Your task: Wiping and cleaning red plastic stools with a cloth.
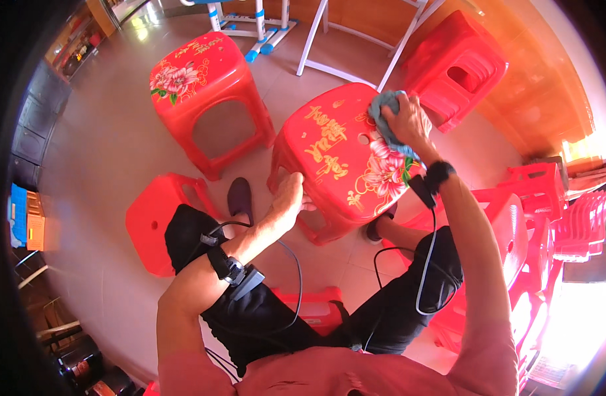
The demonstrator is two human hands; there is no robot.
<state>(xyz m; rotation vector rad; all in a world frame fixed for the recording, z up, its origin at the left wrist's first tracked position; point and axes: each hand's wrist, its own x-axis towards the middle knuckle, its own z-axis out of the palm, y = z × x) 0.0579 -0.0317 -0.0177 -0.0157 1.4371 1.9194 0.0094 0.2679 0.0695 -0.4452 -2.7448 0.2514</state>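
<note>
Between my knees stands a red plastic stool [326,188], its top printed with pink lilies and yellow lettering. My right hand [410,121] is closed on a grey-blue cloth [385,105], pressing it against the far right edge of the seat. At the near left side of the same stool, my left hand [290,195] grips the frame below the seat, its fingertips partly hidden behind the edge. Straps with small devices and black cables run along both my wrists.
Another flowered red stool [201,92] stands at the far left, with a lower red stool [154,221] by my left knee. Stacked red stools [458,69] sit at the far right, near a white folding frame [346,69]. More red plastic seats [507,231] crowd my right side.
</note>
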